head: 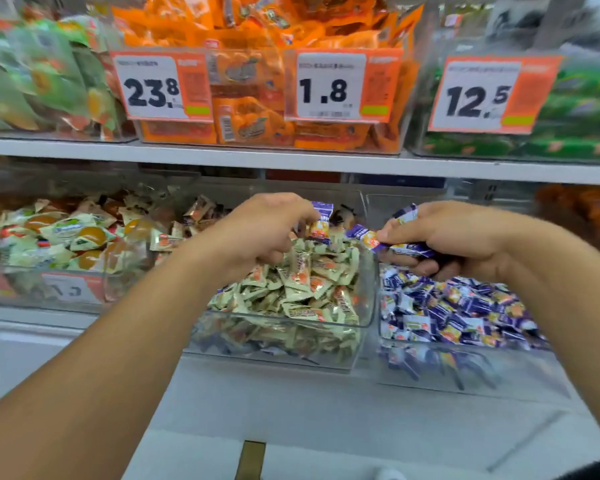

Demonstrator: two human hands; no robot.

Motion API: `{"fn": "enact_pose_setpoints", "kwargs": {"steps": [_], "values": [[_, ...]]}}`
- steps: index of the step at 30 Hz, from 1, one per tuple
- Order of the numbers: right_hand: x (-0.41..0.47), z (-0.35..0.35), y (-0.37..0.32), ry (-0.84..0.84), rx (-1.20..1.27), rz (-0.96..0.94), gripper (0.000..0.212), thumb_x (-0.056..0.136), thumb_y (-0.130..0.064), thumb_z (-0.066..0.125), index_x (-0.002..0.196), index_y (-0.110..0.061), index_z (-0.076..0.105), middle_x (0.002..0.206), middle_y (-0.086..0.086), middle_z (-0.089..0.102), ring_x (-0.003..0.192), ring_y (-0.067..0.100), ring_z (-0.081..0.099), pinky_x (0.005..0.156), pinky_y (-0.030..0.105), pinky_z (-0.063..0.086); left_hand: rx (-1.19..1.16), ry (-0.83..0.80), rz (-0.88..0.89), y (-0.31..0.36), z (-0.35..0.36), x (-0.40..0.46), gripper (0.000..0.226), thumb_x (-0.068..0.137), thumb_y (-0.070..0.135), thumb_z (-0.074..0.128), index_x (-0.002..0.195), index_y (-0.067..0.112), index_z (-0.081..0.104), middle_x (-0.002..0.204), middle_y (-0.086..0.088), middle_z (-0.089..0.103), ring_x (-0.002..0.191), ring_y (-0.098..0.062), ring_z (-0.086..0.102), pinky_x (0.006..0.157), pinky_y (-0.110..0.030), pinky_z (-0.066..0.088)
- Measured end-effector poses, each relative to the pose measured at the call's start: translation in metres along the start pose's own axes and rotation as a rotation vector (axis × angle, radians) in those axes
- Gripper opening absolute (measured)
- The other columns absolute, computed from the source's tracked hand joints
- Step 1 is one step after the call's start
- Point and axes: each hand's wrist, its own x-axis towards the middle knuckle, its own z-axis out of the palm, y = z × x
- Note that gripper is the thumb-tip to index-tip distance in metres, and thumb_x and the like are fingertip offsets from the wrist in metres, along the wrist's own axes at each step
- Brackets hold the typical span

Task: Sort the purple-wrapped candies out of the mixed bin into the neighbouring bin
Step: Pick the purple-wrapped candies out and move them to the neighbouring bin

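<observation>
on lower shelf, front: clear mixed bin (368, 289) heaped with cream-wrapped candies. right of it, neighbouring bin (387, 336) filled with purple-and-white wrappers bearing orange-yellow patches. above mixed bin, left hand (257, 230) pinches one purple-wrapped candy (321, 221). right hand (454, 237), above neighbouring bin, clutches several purple candies (371, 239). behind, upper shelf: price tags (329, 84), orange packs (253, 124).

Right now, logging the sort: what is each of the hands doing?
Left hand: pinches one purple candy above the mixed bin.
Right hand: grips several purple candies above the neighbouring bin.
</observation>
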Motion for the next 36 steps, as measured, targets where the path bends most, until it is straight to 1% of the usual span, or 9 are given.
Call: {"fn": "enact_pose_setpoints", "kwargs": {"steps": [6, 10, 13, 15, 19, 21, 24, 28, 36], "values": [[-0.017, -0.057, 0.069, 0.253, 0.262, 0.285, 0.015, 0.103, -0.02, 0.053, 0.1, -0.009, 0.062, 0.085, 0.012, 0.066, 0.062, 0.02, 0.065, 0.039, 0.023, 0.052, 0.493, -0.145, 0.21, 0.039, 0.112, 0.03, 0.017, 0.087, 0.028, 0.067, 0.075, 0.017, 0.071, 0.054, 0.014, 0.058, 0.045, -0.007, 0.046, 0.045, -0.018, 0.037], [-0.015, -0.071, 0.081, 0.31, 0.296, 0.266, 0.035, 0.105, -0.035, 0.047, 0.1, -0.005, 0.063, 0.109, 0.017, 0.064, 0.092, 0.029, 0.061, 0.069, 0.045, 0.062, 0.567, -0.258, 0.148, 0.041, 0.145, 0.053, 0.021, 0.089, 0.026, 0.074, 0.107, 0.015, 0.07, 0.084, -0.001, 0.066, 0.065, -0.017, 0.062, 0.053, -0.023, 0.053], [-0.013, -0.076, 0.077, 0.348, 0.228, 0.219, 0.045, 0.101, -0.049, 0.049, 0.111, -0.007, 0.064, 0.12, 0.015, 0.063, 0.113, 0.031, 0.058, 0.075, 0.051, 0.061, 0.67, -0.317, 0.256, 0.041, 0.142, 0.054, 0.049, 0.09, 0.035, 0.072, 0.135, 0.026, 0.057, 0.129, 0.001, 0.06, 0.11, -0.016, 0.062, 0.098, -0.036, 0.052], [-0.011, -0.073, 0.071, 0.373, 0.003, 0.2, 0.055, 0.099, -0.057, 0.047, 0.124, -0.011, 0.061, 0.129, 0.008, 0.059, 0.112, 0.028, 0.056, 0.081, 0.048, 0.059, 0.666, -0.254, 0.404, 0.042, 0.128, 0.044, 0.045, 0.091, 0.035, 0.07, 0.134, 0.029, 0.059, 0.134, 0.008, 0.059, 0.121, -0.008, 0.055, 0.106, -0.032, 0.043], [-0.008, -0.037, 0.05, 0.504, -0.743, -0.078, 0.05, 0.098, -0.052, 0.052, 0.121, -0.009, 0.063, 0.125, 0.011, 0.064, 0.105, 0.028, 0.058, 0.086, 0.037, 0.047, 0.578, 0.015, 0.478, 0.021, 0.074, 0.007, 0.014, 0.09, 0.031, 0.072, 0.104, 0.029, 0.072, 0.096, 0.018, 0.069, 0.088, 0.002, 0.063, 0.076, -0.02, 0.052], [-0.009, -0.001, 0.031, 0.484, -0.815, -0.357, 0.037, 0.097, -0.045, 0.058, 0.12, -0.016, 0.064, 0.122, 0.006, 0.064, 0.11, 0.026, 0.059, 0.091, 0.039, 0.049, 0.562, 0.144, 0.38, -0.005, 0.036, -0.006, 0.001, 0.088, 0.029, 0.073, 0.088, 0.03, 0.072, 0.079, 0.017, 0.069, 0.075, -0.001, 0.064, 0.062, -0.019, 0.051], [-0.006, 0.061, 0.001, 0.266, -0.836, -0.629, 0.021, 0.095, -0.044, 0.059, 0.103, -0.027, 0.068, 0.1, -0.005, 0.068, 0.092, 0.019, 0.062, 0.081, 0.042, 0.054, 0.635, 0.226, 0.208, -0.049, -0.021, -0.012, 0.014, 0.088, 0.023, 0.073, 0.076, 0.029, 0.07, 0.072, 0.012, 0.069, 0.065, -0.001, 0.063, 0.059, -0.016, 0.046], [0.023, 0.111, -0.025, 0.104, -1.026, -0.666, 0.022, 0.094, -0.049, 0.056, 0.095, -0.029, 0.062, 0.085, -0.005, 0.063, 0.079, 0.02, 0.06, 0.071, 0.039, 0.054, 0.82, 0.194, 0.104, -0.073, -0.076, -0.01, 0.012, 0.088, 0.026, 0.073, 0.076, 0.026, 0.07, 0.071, 0.01, 0.065, 0.06, 0.008, 0.056, 0.05, -0.007, 0.036], [0.088, 0.132, -0.058, 0.041, -0.862, -0.59, 0.018, 0.095, -0.047, 0.053, 0.089, -0.033, 0.063, 0.071, -0.014, 0.061, 0.067, 0.004, 0.057, 0.066, 0.035, 0.055, 0.949, 0.016, 0.036, -0.101, -0.113, 0.023, 0.007, 0.09, 0.032, 0.069, 0.088, 0.025, 0.068, 0.078, 0.009, 0.065, 0.071, -0.007, 0.059, 0.064, -0.027, 0.049]]}}
